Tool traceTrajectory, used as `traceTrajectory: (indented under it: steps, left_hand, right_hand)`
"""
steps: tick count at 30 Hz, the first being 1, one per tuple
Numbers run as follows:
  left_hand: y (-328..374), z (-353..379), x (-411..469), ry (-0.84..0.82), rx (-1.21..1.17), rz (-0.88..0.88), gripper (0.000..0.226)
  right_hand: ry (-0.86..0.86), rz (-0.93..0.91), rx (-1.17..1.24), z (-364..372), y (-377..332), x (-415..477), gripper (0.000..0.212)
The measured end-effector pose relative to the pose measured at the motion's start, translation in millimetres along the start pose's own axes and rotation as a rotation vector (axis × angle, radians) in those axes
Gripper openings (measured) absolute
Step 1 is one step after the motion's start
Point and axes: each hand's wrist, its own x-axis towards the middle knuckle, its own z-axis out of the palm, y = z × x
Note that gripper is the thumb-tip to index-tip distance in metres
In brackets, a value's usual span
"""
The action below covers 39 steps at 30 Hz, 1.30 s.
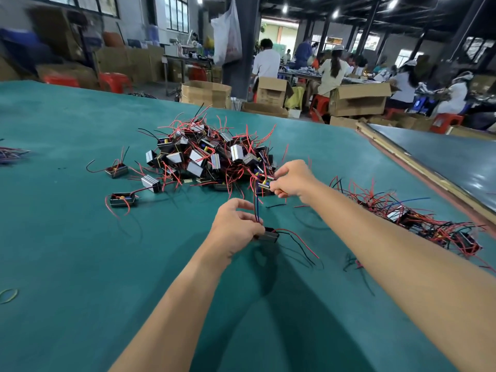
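Observation:
A big pile of small black modules (209, 157) with red and black wires lies on the green table (80, 251). My left hand (236, 229) grips one black module (268, 234) low over the table, its wires trailing to the right and a blue and black pair rising from it. My right hand (292, 181) pinches another module (264, 185) at the pile's near right edge.
Three loose modules (122, 200) lie left of the pile. A second tangle of wired modules (418, 218) spreads at the right. A rubber band (8, 295) lies at the left edge. Beyond the table stand cardboard boxes (205, 93), red stools and seated workers.

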Motion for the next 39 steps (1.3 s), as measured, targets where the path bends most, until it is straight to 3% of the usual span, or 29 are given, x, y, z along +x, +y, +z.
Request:
traceTrajectory:
  steps: [3, 10, 13, 19, 21, 24, 27, 30, 33, 39]
  left_hand:
    - [2.8, 2.7, -5.3, -0.075, 0.008, 0.006, 0.032]
    - [6.6, 8.2, -13.8, -0.155, 0.015, -0.003, 0.018]
    - [12.0, 6.7, -17.3, -0.2, -0.058, -0.012, 0.017]
    - [13.7, 9.9, -21.4, -0.307, -0.014, -0.058, 0.011]
    - [11.4, 10.2, -22.4, -0.344, 0.058, -0.062, 0.009]
    - [8.7, 14.1, -23.0, -0.361, 0.086, -0.052, 0.012]
    - [5.3, 19.0, -19.5, -0.232, 0.279, 0.066, 0.016]
    - [2.4, 18.8, -16.1, -0.099, 0.597, 0.148, 0.014]
    - [1.6, 13.9, -18.0, -0.07, 0.759, 0.131, 0.021]
    - [5.3, 14.6, -20.7, -0.173, 0.542, 0.062, 0.033]
  right_hand:
    - [-0.028, 0.025, 0.36, -25.3, -0.5, -17.4, 0.022]
    - [0.041, -0.013, 0.689, -66.7, 28.7, -70.8, 0.018]
    - [-0.048, 0.034, 0.501, -68.4, 49.1, -92.5, 0.019]
    - [-0.456, -0.023, -0.005, -63.8, 83.2, -110.6, 0.021]
    - [-0.415, -0.059, -0.166, -61.0, 87.9, -107.4, 0.014]
    - [-0.112, -0.139, -0.445, -56.5, 93.4, -101.4, 0.012]
    - [0.006, -0.233, -0.396, -43.4, 93.1, -106.5, 0.021]
    - [-0.024, -0.306, -0.386, -30.3, 94.2, -112.1, 0.032]
    - [-0.047, -0.316, -0.384, -33.6, 95.6, -114.4, 0.027]
    - [-0.32, -0.344, -0.4, -55.7, 106.5, -119.0, 0.021]
